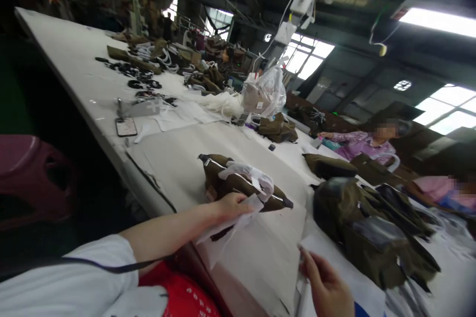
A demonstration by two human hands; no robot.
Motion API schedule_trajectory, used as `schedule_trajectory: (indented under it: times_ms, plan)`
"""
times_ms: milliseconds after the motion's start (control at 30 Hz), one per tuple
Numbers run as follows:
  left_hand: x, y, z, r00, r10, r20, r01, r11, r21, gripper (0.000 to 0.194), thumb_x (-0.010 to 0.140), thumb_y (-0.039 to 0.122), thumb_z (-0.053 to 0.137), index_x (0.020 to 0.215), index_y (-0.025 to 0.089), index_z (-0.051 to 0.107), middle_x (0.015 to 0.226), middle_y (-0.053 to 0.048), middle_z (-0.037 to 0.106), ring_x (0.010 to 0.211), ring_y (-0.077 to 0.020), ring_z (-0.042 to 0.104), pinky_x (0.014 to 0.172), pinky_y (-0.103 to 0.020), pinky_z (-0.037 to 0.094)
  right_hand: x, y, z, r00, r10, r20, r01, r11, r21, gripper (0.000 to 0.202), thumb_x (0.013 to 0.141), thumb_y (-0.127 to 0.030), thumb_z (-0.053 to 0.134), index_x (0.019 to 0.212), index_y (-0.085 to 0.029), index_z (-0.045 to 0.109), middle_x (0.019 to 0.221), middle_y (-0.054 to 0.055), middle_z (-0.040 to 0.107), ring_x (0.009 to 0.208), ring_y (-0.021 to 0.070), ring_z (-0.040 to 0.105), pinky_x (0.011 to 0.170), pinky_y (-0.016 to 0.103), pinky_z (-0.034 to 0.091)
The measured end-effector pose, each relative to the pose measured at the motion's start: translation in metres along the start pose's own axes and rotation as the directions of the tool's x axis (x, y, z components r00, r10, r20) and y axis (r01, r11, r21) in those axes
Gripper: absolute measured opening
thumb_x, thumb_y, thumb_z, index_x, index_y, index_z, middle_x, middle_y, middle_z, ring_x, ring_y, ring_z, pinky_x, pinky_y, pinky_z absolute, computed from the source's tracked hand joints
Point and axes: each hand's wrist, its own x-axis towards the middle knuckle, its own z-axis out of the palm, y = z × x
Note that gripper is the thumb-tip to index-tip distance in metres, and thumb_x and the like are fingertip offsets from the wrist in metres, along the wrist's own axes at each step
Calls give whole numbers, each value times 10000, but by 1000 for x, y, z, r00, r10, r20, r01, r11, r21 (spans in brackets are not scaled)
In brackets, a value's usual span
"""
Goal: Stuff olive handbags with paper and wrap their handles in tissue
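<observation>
A dark olive bag [220, 178] with a zip along its top lies on the table in front of me. Its strap is wrapped in white material [256, 177] and arches over the zip. My left hand [235, 206] is at the near side of the bag, fingers closed on a thin white sheet [226, 241] that hangs down toward the table edge. Lower right, my right hand [327, 280] is apart from the bag, thumb and fingers pinched together beside white paper. What its fingertips hold, if anything, I cannot make out.
A heap of olive bags [372, 237] lies to the right. Farther up the white table [67, 49] are a phone [126, 127], black straps, a clear plastic bag [266, 94] and more bags. A person in a patterned top [362, 147] sits across. A pink stool [29, 178] stands left.
</observation>
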Motion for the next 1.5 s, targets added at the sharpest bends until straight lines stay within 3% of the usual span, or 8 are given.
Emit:
schedule_trajectory:
  times_ms: [167,267,367,533,700,933,1133,1500]
  plan:
    - [-1,-6,-2,999,47,14,-48,999,26,378,685,408,725,898,96,718,769,-55,667,641,-142,557,583,-258,398,19,-86,73,934,-262,244,213,954,211,521,730,-686,625,831,-182,702,638,41,657,619,208,630,638,314,520]
    - [0,-7,-1,998,64,6,-65,997,39,410,689,432,726,922,94,724,792,-64,676,650,-144,561,590,-257,407,31,-106,100,879,-316,357,237,939,249,484,777,-656,603,769,-179,685,595,26,632,558,176,591,564,278,471]
    - [1,-8,-1,996,83,-20,-81,991,104,428,715,464,704,927,92,726,790,-61,679,657,-147,561,591,-258,404,42,-109,115,872,-244,424,198,969,150,501,760,-665,604,681,-174,666,544,23,623,487,156,565,501,259,425]
    - [3,-13,-2,993,118,-13,-114,983,146,435,711,470,710,911,84,723,754,-53,669,648,-145,551,583,-254,388,52,-103,120,878,-99,468,94,995,35,535,734,-672,614,690,-147,705,570,53,664,464,146,581,463,238,410]
    - [3,-10,-2,998,48,34,-46,996,-75,484,653,477,763,932,86,713,781,-59,673,659,-145,560,624,-270,409,51,-99,123,885,-44,464,16,998,65,552,713,-691,626,674,-146,703,562,67,666,446,148,567,427,236,389]
    - [-2,5,-4,988,-41,147,86,946,-313,491,536,440,842,832,81,685,715,-73,675,598,-155,586,615,-295,425,42,-91,141,911,-125,392,-26,933,358,498,714,-650,669,571,-175,637,530,37,617,460,152,531,446,257,392]
    - [2,8,-9,986,-56,156,104,943,-316,433,538,396,835,788,79,679,674,-79,667,543,-132,565,549,-271,409,32,-87,143,825,-260,501,-143,763,630,351,757,-529,696,689,-188,648,598,-14,573,510,123,481,500,236,368]
    - [1,1,-2,997,-13,76,29,975,-220,540,557,476,819,896,80,677,748,-67,685,621,-149,598,627,-285,449,40,-95,142,875,-169,454,-40,908,416,384,682,-528,682,720,-146,689,587,20,623,491,127,535,463,226,384]
